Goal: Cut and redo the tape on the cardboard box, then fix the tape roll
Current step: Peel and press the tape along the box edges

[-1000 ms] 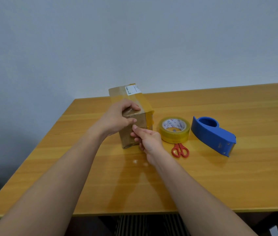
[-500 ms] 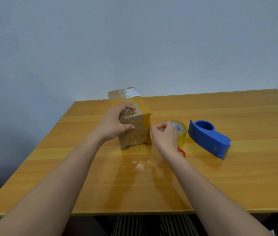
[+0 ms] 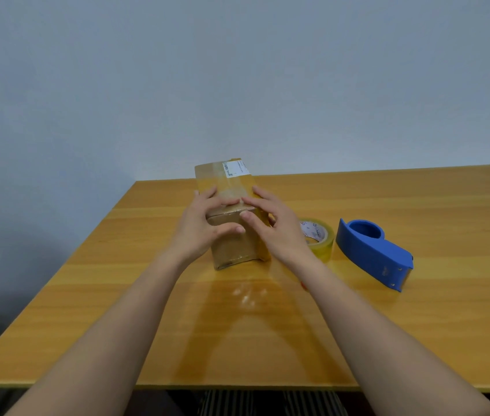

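Both forearms are bare, with striped trousers below the table edge.

A wooden surface with a yellowish grain carries everything. A cardboard box stands on it, directly under the fingers of both hands. A yellow tape roll lies flat just right of the fingers, partly hidden by the right wrist. A blue tape dispenser lies further right, apart from the roll. Small pale scraps lie nearer than the fingers, below the box.
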The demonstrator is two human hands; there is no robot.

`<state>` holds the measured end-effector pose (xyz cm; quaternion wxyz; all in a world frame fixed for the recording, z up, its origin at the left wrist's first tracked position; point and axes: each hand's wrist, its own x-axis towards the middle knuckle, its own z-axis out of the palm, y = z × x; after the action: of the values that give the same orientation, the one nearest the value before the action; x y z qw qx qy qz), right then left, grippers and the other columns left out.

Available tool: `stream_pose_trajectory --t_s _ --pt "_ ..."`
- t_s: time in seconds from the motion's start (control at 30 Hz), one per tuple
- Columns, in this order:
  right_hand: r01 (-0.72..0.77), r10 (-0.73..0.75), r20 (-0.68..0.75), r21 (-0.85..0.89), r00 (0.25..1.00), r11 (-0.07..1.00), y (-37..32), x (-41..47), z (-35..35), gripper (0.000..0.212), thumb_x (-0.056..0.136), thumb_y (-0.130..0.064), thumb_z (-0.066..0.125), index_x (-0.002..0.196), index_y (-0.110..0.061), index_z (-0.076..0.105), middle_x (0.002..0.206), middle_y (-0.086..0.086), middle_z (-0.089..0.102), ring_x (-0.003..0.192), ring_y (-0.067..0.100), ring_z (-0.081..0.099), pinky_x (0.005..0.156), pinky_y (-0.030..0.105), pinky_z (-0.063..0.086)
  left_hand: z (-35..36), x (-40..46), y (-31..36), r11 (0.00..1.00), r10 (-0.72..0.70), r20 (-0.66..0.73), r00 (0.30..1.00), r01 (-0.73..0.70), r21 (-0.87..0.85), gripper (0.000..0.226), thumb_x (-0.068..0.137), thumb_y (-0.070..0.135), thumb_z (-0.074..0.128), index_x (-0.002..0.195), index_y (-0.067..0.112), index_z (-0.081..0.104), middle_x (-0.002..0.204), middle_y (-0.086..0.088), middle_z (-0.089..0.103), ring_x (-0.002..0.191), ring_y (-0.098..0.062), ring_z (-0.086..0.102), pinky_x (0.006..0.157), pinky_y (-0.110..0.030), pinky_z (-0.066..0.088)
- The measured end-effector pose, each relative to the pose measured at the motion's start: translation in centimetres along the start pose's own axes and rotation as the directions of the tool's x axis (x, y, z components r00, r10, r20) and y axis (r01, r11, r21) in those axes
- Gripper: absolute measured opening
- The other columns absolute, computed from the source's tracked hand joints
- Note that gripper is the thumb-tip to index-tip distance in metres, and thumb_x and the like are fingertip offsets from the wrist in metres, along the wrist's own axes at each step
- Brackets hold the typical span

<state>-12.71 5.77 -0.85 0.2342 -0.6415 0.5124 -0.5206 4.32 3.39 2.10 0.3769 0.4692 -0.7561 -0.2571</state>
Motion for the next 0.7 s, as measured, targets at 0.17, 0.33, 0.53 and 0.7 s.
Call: stream_pose_trajectory --t_s 0.17,0.33,0.53,0.7 --pt "0.015 -0.018 -0.116 -0.026 0.993 1.000 0.1 0.2 0.9 0.037 0.077 -0.038 0.075 0.112 -0.027 0.070 0.140 -0.009 0.052 0.127 0.003 0.044 0.107 0.032 0.039 0.5 0.2 -0.8 0.998 0.050 -0.025 0.998 -0.051 -0.021 0.051 0.062 0.049 0.080 0.105 0.062 0.057 0.149 -0.001 0.042 0.147 -0.024 0.016 0.118 -0.036 0.011" --pt "0.050 -0.070 -0.239 -0.088 0.969 0.995 0.4 0.5 1.7 0.028 0.076 -0.035 0.076 0.102 -0.027 0.074 0.132 -0.006 0.060 0.119 0.000 0.051 0.100 0.027 0.043 1.0 0.7 -1.3 0.996 0.071 -0.105 0.992 -0.076 -0.042 0.042 0.056 0.062 0.070 0.097 0.060 0.060 0.139 -0.004 0.054 0.138 -0.016 0.038 0.121 -0.039 0.010" --pt "0.083 -0.105 -0.233 -0.100 0.967 0.992 0.8 0.8 1.6 0.027 0.079 -0.032 0.075 0.105 -0.025 0.074 0.132 -0.003 0.061 0.114 -0.006 0.047 0.097 0.025 0.045 1.0 0.6 -0.9 0.991 0.114 -0.125 0.986 -0.122 -0.059 0.049 0.062 0.044 0.078 0.109 0.035 0.064 0.132 -0.011 0.060 0.124 -0.003 0.050 0.120 -0.046 0.016" --pt "0.100 -0.118 -0.236 -0.089 0.964 0.991 1.2 0.8 1.5 0.026 0.081 -0.032 0.073 0.106 -0.025 0.074 0.131 -0.002 0.062 0.114 -0.007 0.048 0.097 0.026 0.047 1.0 0.8 -1.3 0.987 0.152 -0.126 0.980 -0.157 -0.025 0.042 0.072 0.030 0.078 0.111 0.032 0.064 0.129 -0.013 0.062 0.118 0.006 0.049 0.118 -0.049 0.020"
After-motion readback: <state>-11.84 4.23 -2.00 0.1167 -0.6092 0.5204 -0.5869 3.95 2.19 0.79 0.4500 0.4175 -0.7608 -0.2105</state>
